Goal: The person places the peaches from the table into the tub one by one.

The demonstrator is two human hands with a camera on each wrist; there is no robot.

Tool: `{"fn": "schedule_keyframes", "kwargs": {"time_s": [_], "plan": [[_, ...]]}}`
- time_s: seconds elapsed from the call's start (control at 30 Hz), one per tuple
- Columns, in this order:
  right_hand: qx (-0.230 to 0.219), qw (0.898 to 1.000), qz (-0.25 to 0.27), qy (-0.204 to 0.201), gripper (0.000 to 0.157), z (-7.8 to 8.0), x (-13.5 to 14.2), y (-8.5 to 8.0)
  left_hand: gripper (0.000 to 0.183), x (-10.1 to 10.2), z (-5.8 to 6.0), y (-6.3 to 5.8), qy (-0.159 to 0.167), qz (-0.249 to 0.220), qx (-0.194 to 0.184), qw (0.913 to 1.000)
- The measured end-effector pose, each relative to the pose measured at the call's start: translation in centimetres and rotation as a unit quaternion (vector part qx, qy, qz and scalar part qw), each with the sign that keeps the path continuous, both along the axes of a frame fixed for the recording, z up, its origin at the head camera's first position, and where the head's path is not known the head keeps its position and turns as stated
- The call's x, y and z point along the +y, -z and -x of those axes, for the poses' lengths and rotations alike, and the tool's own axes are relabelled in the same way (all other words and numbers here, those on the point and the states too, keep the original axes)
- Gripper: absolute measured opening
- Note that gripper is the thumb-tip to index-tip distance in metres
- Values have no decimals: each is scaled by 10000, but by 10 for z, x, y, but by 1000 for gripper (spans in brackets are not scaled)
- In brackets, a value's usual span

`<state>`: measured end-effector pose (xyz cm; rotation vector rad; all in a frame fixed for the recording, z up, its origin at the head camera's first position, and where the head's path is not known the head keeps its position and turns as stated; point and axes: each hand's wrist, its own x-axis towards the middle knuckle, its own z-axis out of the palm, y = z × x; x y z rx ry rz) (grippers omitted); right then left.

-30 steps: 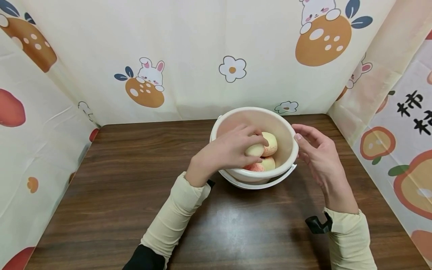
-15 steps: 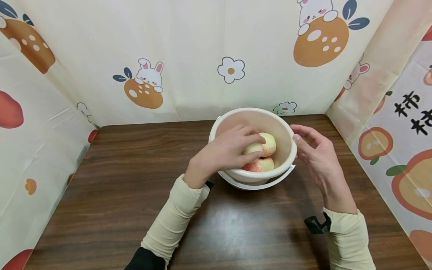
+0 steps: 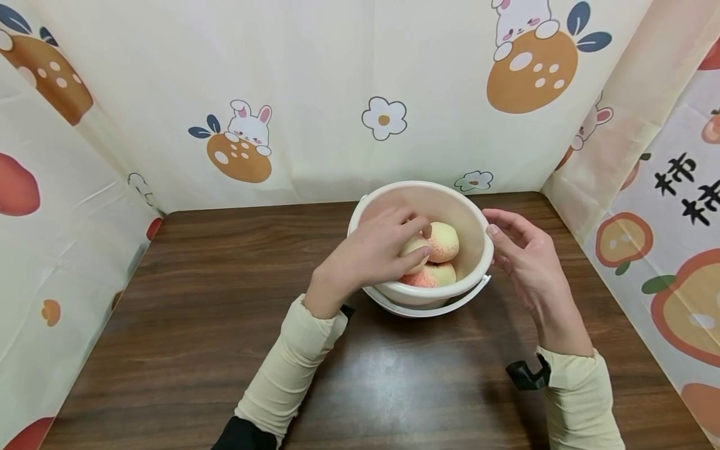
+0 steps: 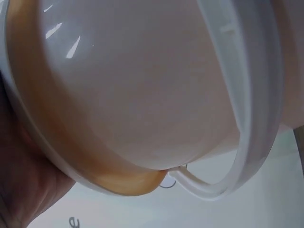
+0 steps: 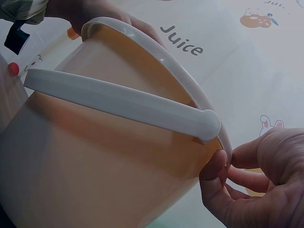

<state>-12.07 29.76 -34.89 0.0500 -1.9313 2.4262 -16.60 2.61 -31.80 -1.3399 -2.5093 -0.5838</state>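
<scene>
A white bucket (image 3: 455, 209) stands at the back of the table with several yellow-and-red peaches inside. My left hand (image 3: 379, 247) reaches over its near-left rim, fingers curled round one peach (image 3: 415, 245), which they partly cover. Beside that lie another peach (image 3: 444, 242) and a lower one (image 3: 432, 275). With thumb and fingers, my right hand (image 3: 529, 262) pinches the bucket's right rim, as the right wrist view also shows. The left wrist view has the bucket's outer wall (image 4: 133, 95) and part of the left hand (image 4: 35, 185); the peaches are hidden there.
The bucket's white handle (image 3: 430, 312) hangs down on the near side. Brown wood-grain table (image 3: 225, 300) surrounds it. A printed curtain (image 3: 315, 94) rises close behind, with more printed cloth (image 3: 680, 250) at the sides.
My left fingers have drawn slightly left and curled more, shifting the peach under them a little left and showing more of the others. My right hand keeps its pinch on the rim.
</scene>
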Motion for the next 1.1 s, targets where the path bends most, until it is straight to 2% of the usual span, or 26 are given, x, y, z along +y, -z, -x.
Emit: {"fn": "schedule_keyframes", "kwargs": {"time_s": [0.13,0.43,0.63,0.8,0.87,0.93,1.1], "plan": [[21,10000,-37,12,36,-1,0,0,14,-3,-2,2,-150,-1,98,9998],[-25,10000,-50,53,35,-3,1,1,17,-5,-3,2,-191,125,-71,9997],[-57,10000,-16,61,34,-3,1,0,16,-12,-3,2,-76,-344,-444,9984],[-62,10000,-41,64,36,-3,1,0,13,-25,-6,-1,-388,-880,-570,9937],[-56,10000,-23,36,36,-3,1,0,14,-32,-8,-3,-558,-1185,-761,9885],[-52,10000,-46,20,37,-2,1,0,16,-39,-11,-5,-705,-1543,-1074,9796],[-110,9997,-200,16,39,-2,0,-2,17,-58,-19,-12,-1020,-2425,-1974,9444]]}}
